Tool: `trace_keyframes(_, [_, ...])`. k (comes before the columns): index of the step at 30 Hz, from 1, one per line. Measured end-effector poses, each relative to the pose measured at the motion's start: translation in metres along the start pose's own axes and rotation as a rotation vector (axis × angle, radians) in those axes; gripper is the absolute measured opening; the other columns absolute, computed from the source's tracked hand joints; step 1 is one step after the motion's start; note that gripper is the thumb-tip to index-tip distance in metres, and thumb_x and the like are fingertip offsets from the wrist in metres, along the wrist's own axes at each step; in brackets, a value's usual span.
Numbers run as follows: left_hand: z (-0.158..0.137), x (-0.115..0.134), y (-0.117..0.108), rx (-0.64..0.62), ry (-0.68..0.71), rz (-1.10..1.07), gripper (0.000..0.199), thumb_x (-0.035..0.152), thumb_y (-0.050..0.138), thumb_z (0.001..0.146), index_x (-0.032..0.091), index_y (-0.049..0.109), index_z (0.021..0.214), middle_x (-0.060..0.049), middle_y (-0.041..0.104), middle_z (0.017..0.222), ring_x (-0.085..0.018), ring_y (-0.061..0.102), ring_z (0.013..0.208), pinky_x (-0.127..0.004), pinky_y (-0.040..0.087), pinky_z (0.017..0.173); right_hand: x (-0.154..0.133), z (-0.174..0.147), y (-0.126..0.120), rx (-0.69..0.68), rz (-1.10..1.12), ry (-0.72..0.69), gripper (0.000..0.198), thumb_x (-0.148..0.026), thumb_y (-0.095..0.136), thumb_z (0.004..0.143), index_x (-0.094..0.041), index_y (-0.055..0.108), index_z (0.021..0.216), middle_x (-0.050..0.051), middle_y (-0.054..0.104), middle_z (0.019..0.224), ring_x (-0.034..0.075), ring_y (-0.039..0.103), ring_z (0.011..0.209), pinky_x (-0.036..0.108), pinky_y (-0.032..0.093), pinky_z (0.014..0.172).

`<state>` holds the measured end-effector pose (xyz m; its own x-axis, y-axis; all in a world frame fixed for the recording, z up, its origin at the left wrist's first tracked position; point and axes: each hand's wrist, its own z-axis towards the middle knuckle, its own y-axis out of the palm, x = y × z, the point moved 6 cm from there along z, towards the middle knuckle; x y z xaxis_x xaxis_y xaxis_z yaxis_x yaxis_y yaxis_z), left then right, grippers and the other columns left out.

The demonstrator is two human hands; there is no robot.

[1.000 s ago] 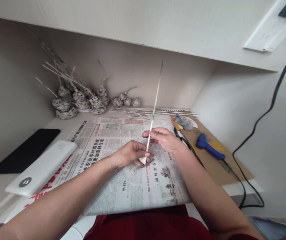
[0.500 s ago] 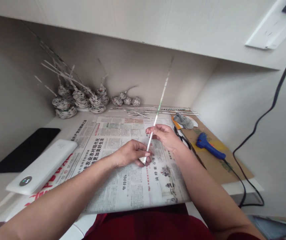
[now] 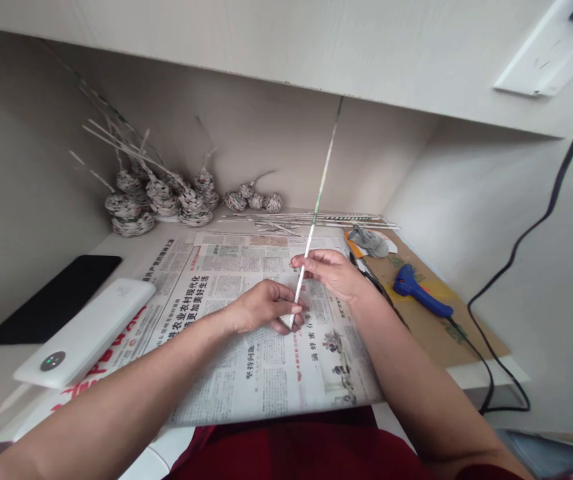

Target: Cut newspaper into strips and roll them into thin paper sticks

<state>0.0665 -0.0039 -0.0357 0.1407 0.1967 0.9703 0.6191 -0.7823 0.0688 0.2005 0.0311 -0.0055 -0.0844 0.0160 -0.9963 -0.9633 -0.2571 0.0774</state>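
Observation:
A long thin rolled paper stick (image 3: 321, 183), white with a green patch, stands tilted over the newspaper (image 3: 226, 360). My left hand (image 3: 266, 307) pinches its lower end between thumb and fingers. A small pale bit shows under those fingers, too hidden to make out. Higher on the same paper stick, my right hand (image 3: 329, 272) has its thumb and fingertips closed around it. The stick's top reaches up to the edge of the overhead board.
Several woven paper gourds (image 3: 159, 193) and small woven balls (image 3: 253, 199) stand at the back, near loose paper sticks (image 3: 286, 221). A blue glue gun (image 3: 421, 292) lies on cardboard (image 3: 451, 347). At left are a white power bank (image 3: 86, 333) and a black phone-like slab (image 3: 56, 300).
The upper part of the paper stick has shifted slightly left and up, and it looks sharper. Both hands keep nearly the same place and grip.

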Motion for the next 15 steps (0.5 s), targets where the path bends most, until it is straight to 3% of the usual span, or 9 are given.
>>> trace_keyframes(3, [0.0005,0.0000,-0.0005,0.001,0.008,0.005,0.027,0.037,0.068,0.078,0.012,0.069,0.088,-0.009,0.071,0.084,-0.020,0.067,0.076,-0.031,0.055,0.063,0.0003,-0.0002,-0.0047,0.082,0.022,0.000,0.020,-0.038,0.077,0.071,-0.019,0.072,0.078,0.004,0.070,0.086,0.017,0.062,0.085,0.033,0.047,0.077])
trace_keyframes(7, [0.0000,0.0016,-0.0006,0.001,0.016,0.019,0.028,0.037,0.067,0.079,0.011,0.070,0.090,-0.011,0.071,0.085,-0.021,0.068,0.078,-0.032,0.055,0.063,-0.0001,-0.0012,0.0040,-0.072,0.021,0.003,0.025,-0.040,0.070,0.078,-0.019,0.074,0.091,0.007,0.069,0.101,0.020,0.060,0.098,0.035,0.046,0.084])
trace_keyframes(12, [-0.0006,0.0021,-0.0003,0.001,0.003,0.003,0.028,0.037,0.068,0.078,0.011,0.069,0.091,-0.010,0.071,0.085,-0.021,0.068,0.077,-0.032,0.055,0.063,-0.0001,-0.0002,-0.0049,0.074,0.046,-0.002,0.019,-0.036,0.077,0.071,-0.019,0.073,0.078,0.004,0.070,0.086,0.018,0.062,0.088,0.032,0.047,0.078])
trace_keyframes(15, [-0.0004,0.0018,-0.0008,0.001,0.007,0.000,0.028,0.037,0.068,0.079,0.012,0.069,0.092,-0.010,0.071,0.085,-0.021,0.068,0.077,-0.032,0.055,0.063,-0.0015,-0.0002,-0.0006,0.001,0.007,-0.015,0.022,-0.038,0.073,0.074,-0.019,0.074,0.085,0.006,0.070,0.095,0.019,0.061,0.092,0.033,0.047,0.079])
